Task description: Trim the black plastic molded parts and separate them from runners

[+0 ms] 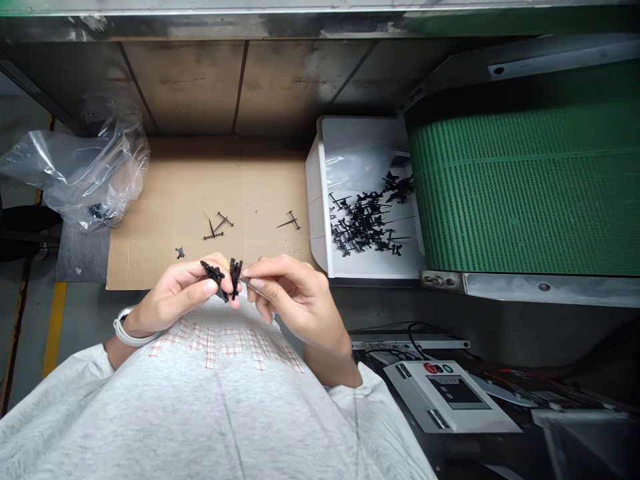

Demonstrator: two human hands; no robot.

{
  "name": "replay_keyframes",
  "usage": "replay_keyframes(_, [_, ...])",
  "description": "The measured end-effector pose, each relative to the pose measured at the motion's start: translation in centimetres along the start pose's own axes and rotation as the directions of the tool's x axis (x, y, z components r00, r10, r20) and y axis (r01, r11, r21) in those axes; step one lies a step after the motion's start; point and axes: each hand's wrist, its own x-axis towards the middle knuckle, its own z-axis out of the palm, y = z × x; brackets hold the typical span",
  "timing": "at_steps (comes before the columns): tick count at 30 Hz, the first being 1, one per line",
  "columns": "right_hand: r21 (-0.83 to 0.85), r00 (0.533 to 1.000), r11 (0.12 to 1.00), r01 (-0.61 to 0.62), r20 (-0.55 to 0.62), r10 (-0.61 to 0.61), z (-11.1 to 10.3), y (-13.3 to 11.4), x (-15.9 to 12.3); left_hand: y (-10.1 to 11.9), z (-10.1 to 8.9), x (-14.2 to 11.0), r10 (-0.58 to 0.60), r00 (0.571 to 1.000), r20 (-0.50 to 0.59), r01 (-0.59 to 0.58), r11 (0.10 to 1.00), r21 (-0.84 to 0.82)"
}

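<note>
Close to my chest, my left hand (186,288) is closed around small black plastic parts (214,273). Another black plastic part (236,275) stands upright between my two hands, by the left fingertips. My right hand (295,293) pinches a thin metal tool (250,285), its tip against that upright part; the tool's exact kind is hard to make out. On the cardboard beyond lie thin black branched pieces (215,228), a lone T-shaped one (290,221) and a small black part (180,253).
A white bin (370,265) with many black pieces stands right of the cardboard sheet (190,173). Beside it is a green conveyor belt (520,187). A clear plastic bag (95,167) lies at the left. A control box (453,397) with buttons sits at lower right.
</note>
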Motion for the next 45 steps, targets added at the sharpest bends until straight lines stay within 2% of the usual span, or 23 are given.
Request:
replay_keyframes(7, [-0.202, 0.991, 0.97, 0.137, 0.026, -0.134, -0.3, -0.5, 0.2, -0.2, -0.1, -0.1, 0.005, 1.0, 0.017, -0.005, 0.999, 0.034])
replay_keyframes(11, [-0.26, 0.99, 0.955, 0.142, 0.022, -0.141, -0.3, -0.7, 0.3, -0.2, -0.2, -0.1, 0.006, 1.0, 0.018, -0.007, 0.999, 0.053])
replay_keyframes(20, [-0.272, 0.993, 0.955, 0.115, 0.008, -0.117, -0.2, -0.8, 0.3, -0.1, -0.2, -0.1, 0.007, 1.0, -0.018, -0.005, 0.996, 0.084])
replay_keyframes(32, [-0.282, 0.987, 0.946, 0.16, 0.032, -0.158, -0.3, -0.5, 0.2, -0.2, -0.2, -0.1, 0.011, 1.0, -0.013, -0.01, 0.999, 0.053])
replay_keyframes(36, [-0.21, 0.99, 0.968, 0.138, 0.055, -0.129, -0.5, -0.5, 0.3, -0.3, -0.3, -0.1, 0.015, 1.0, -0.014, -0.015, 0.999, 0.052])
replay_keyframes(39, [-0.057, 0.998, 0.997, 0.061, 0.021, -0.06, -0.6, -0.3, 0.3, -0.2, -0.2, 0.0, 0.01, 0.999, -0.042, -0.009, 1.0, 0.017])
replay_keyframes(42, [0.127, 0.997, 0.991, -0.05, -0.045, 0.057, -0.4, 0.2, 0.6, -0.1, 0.1, 0.3, -0.027, 0.995, -0.093, 0.018, 0.995, -0.097])
replay_keyframes(45, [0.229, 0.988, 0.963, -0.143, -0.019, 0.151, 0.1, 1.1, 1.1, -0.3, 0.1, 0.6, -0.108, 0.987, -0.119, 0.075, 0.966, -0.249])
